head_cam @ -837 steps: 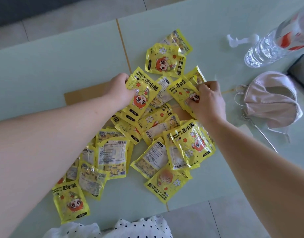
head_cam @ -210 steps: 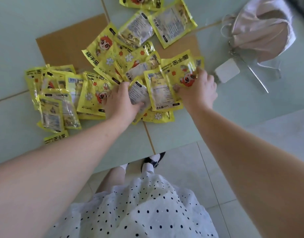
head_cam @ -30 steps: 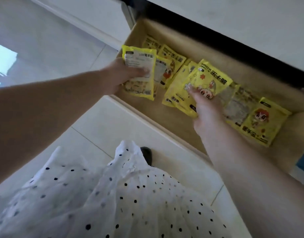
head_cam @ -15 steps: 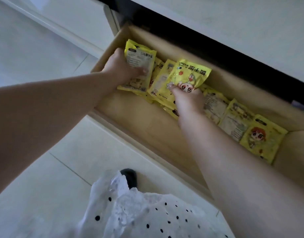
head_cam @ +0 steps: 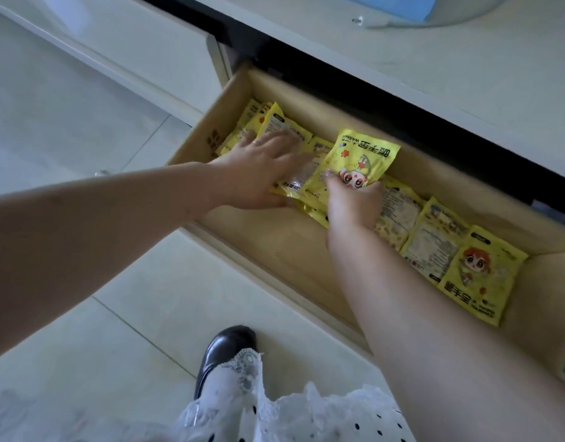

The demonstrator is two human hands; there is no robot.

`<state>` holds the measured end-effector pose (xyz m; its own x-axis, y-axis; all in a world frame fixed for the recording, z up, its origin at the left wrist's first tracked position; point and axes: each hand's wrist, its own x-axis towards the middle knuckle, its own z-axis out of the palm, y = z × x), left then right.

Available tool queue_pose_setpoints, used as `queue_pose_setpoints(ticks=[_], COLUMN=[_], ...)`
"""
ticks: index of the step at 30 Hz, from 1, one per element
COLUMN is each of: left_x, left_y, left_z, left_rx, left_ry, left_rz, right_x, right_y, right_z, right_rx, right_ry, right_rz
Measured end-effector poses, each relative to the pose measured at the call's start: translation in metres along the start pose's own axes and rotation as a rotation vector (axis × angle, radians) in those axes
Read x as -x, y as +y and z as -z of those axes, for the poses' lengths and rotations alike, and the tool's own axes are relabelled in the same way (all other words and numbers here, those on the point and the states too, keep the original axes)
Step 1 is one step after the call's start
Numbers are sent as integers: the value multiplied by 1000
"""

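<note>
An open wooden drawer (head_cam: 274,250) holds several yellow hand-warmer packets. My left hand (head_cam: 258,169) lies flat with spread fingers on the packets at the drawer's left end (head_cam: 271,122). My right hand (head_cam: 354,202) grips the lower edge of one yellow packet with a cartoon face (head_cam: 360,157), which stands tilted up against the others. More packets lie flat in a row to the right, ending with a face-up packet (head_cam: 480,275) at the drawer's right end.
A white cabinet top (head_cam: 434,52) overhangs the drawer, with a dark gap beneath it. A closed white drawer front (head_cam: 115,49) lies to the left. Pale floor tiles (head_cam: 83,346), my black shoe (head_cam: 223,349) and a dotted white skirt are below.
My left hand has let go of the packet it held and now lies flat on the packets. The right hand still holds its packet, moved slightly right.
</note>
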<state>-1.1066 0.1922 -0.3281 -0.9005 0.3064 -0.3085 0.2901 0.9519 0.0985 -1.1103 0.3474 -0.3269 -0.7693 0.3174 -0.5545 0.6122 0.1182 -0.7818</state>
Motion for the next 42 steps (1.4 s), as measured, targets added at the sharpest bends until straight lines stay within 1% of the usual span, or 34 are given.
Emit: queue_pose_setpoints(ticks=[2,3,7,10,12,14,16,18,19,21,24,30,32,34,37,42], left_x=[-6,-9,-17,-19,-19,-18,-19,-21,-21,-20,-14,11,20,36,67,127], left_y=[8,13,23,25,25,25,28,32,35,44,56,88,102,120,149,174], left_z=[-7,-10,-17,-17,-19,-20,-18,-13,-10,-6,-4,22,38,62,112,207], left_rx=[-141,-190,-333,-316,-278,-237,-195,-130,-92,-3,191,778,1006,1160,1240,1216], left_ry=[-118,-137,-89,-127,-134,-137,-151,-118,-92,-45,22,102,108,77,31,-23], left_rz=[22,32,18,11,20,30,34,44,53,84,166,359,439,503,535,520], right_x=[0,0,-6,-12,-14,-19,-23,-26,-26,-24,-17,11,28,52,96,181], right_y=[-1,-1,6,11,15,20,24,26,26,26,22,5,-7,-23,-55,-115], right_z=[3,6,26,41,51,60,66,71,72,74,78,105,118,136,168,233], right_rx=[1,-1,-39,-10,52,141,296,446,482,501,442,390,384,361,366,390], right_ry=[-13,-13,36,96,125,124,109,105,108,107,90,38,37,44,37,-1], right_rz=[-7,-13,-51,-30,-29,-20,12,91,120,144,155,254,238,196,162,114])
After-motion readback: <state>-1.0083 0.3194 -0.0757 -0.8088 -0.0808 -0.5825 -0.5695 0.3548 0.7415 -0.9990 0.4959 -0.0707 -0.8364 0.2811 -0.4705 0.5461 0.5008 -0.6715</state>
